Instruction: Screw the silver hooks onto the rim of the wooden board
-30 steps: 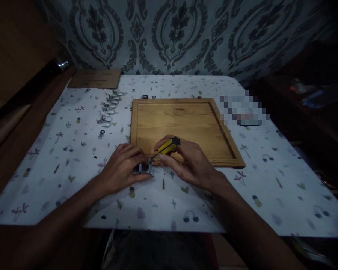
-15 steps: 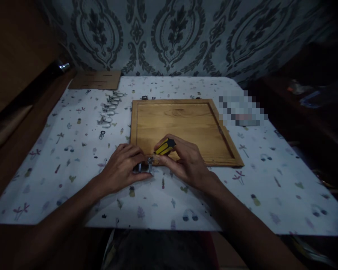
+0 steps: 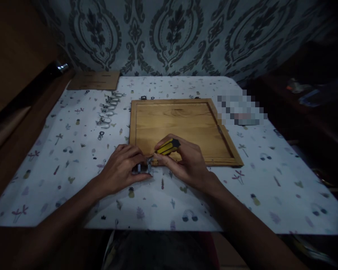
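Observation:
A square wooden board (image 3: 183, 123) with a raised rim lies on the patterned white tablecloth (image 3: 73, 168). My left hand (image 3: 121, 168) is curled over a small metal fitting (image 3: 144, 167) at the board's near left edge, pinning it down. My right hand (image 3: 186, 161) grips a yellow-and-black screwdriver (image 3: 168, 146), whose tip points down-left at that fitting.
A row of several metal hooks (image 3: 107, 109) lies left of the board, with small loose parts around them. A flat cardboard piece (image 3: 94, 80) sits at the table's far left corner. A blurred-out patch (image 3: 240, 109) lies right of the board. Dark furniture flanks both sides.
The screwdriver handle has turned slightly in my right hand's fingers. Both hands stay in the same place at the board's near edge.

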The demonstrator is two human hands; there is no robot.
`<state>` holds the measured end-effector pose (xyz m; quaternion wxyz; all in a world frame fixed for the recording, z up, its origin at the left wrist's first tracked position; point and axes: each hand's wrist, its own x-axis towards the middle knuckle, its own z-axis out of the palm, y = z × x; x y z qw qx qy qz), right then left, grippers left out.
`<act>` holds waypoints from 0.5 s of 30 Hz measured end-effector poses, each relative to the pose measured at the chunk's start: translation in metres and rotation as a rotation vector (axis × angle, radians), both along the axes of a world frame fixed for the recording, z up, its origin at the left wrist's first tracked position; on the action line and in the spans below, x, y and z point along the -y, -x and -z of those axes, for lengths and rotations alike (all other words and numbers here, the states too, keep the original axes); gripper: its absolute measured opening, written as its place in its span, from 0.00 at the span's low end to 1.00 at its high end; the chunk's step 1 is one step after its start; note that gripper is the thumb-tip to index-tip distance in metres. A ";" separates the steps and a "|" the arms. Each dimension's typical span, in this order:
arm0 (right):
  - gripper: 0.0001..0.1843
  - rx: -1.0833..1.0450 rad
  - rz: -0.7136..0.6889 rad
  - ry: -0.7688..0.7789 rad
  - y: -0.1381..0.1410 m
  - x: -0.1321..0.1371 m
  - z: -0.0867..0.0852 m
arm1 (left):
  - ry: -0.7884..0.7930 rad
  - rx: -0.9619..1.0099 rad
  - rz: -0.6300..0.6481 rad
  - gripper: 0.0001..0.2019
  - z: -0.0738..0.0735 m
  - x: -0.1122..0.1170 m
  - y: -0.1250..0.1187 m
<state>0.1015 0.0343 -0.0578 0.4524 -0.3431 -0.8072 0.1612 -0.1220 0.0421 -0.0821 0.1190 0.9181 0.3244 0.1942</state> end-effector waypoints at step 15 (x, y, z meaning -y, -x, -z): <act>0.04 0.017 0.000 0.094 -0.009 0.003 -0.010 | -0.010 0.025 0.011 0.18 0.000 0.000 0.000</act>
